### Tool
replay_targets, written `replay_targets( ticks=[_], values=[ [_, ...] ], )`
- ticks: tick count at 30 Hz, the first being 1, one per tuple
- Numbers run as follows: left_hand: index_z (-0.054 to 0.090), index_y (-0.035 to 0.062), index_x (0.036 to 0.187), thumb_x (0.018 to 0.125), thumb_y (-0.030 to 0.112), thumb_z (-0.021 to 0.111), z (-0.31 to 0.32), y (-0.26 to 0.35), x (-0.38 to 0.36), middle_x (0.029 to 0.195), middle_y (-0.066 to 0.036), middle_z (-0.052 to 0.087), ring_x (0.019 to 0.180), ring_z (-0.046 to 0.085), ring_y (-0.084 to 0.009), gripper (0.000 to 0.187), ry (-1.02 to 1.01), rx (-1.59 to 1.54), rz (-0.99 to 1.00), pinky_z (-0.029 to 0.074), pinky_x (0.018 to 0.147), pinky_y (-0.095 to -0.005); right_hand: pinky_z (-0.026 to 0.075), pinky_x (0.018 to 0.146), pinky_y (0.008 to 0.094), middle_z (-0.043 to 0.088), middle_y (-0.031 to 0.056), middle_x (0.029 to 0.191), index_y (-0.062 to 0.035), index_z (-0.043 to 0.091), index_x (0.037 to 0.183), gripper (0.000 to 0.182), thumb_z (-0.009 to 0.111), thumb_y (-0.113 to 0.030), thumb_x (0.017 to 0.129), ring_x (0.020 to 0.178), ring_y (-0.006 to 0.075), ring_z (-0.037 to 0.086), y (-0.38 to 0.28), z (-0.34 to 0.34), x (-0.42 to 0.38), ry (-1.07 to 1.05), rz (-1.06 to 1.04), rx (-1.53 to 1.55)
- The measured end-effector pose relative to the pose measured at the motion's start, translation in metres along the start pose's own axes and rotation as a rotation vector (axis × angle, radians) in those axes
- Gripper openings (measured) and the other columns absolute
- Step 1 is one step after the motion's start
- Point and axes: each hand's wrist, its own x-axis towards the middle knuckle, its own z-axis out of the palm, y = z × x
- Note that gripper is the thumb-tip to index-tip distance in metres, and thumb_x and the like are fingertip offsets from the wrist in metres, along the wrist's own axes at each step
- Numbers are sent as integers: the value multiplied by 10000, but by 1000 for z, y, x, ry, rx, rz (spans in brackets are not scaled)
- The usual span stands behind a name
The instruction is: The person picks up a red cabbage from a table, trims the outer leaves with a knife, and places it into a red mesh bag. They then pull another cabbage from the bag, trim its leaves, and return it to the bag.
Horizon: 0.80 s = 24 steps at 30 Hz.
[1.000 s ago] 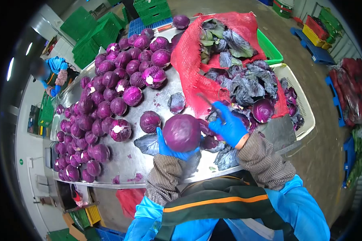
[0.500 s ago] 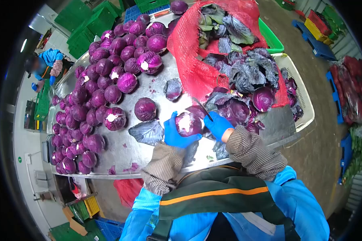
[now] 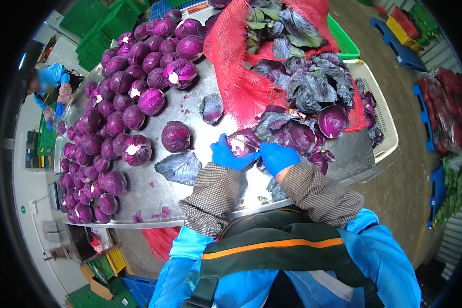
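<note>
My left hand [image 3: 231,156], in a blue glove, grips a red cabbage [image 3: 242,139] whose pale cut base faces up. In my blue-gloved right hand [image 3: 278,158] is a knife [image 3: 252,146], its thin blade lying against the pale base; the handle is hidden by my fingers. Left of my hands sits a single cabbage [image 3: 175,136] with a loose leaf [image 3: 178,168] below it. Another loose leaf [image 3: 211,108] rests farther up. Dark trimmed leaves [image 3: 313,84] and a red cabbage [image 3: 333,121] lie to the right.
Many red cabbages [image 3: 121,82] are heaped on the left of the metal table [image 3: 200,138]. A red mesh bag [image 3: 231,66] and a white crate [image 3: 387,128] with leaves stand at right. A co-worker [image 3: 54,84] is at far left.
The knife has come down from upright onto the cabbage's pale base. My right hand has turned and moved nearer my left, which still holds the cabbage. The view has shifted slightly.
</note>
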Motion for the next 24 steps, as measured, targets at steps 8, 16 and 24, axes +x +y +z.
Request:
replay_targets(
  ticks=[8, 16, 24],
  values=[
    [266, -28, 1296, 400, 545, 832, 16, -44, -3, 1092, -262, 428, 952, 523, -382, 1204, 83, -73, 280, 470, 796, -452, 467, 810, 457, 578, 227, 1071, -70, 504, 1157, 379, 438, -317, 877, 976, 378, 572, 11, -21, 39, -73, 143, 224],
    [311, -8, 1308, 411, 479, 860, -17, -35, -31, 1178, -220, 421, 1103, 462, -335, 1160, -23, -458, 384, 394, 943, -424, 449, 845, 418, 554, 208, 1128, -60, 448, 1195, 536, 541, -419, 807, 1007, 356, 557, 13, -27, 38, -113, 188, 422],
    [271, -3, 1327, 426, 417, 877, -45, -15, -32, 1193, -209, 415, 1101, 459, -326, 1164, -11, -326, 656, 406, 934, -403, 480, 703, 445, 604, 185, 938, -85, 534, 1031, 321, 556, -290, 785, 831, 371, 592, -11, -48, 3, 212, -41, 290]
  ],
)
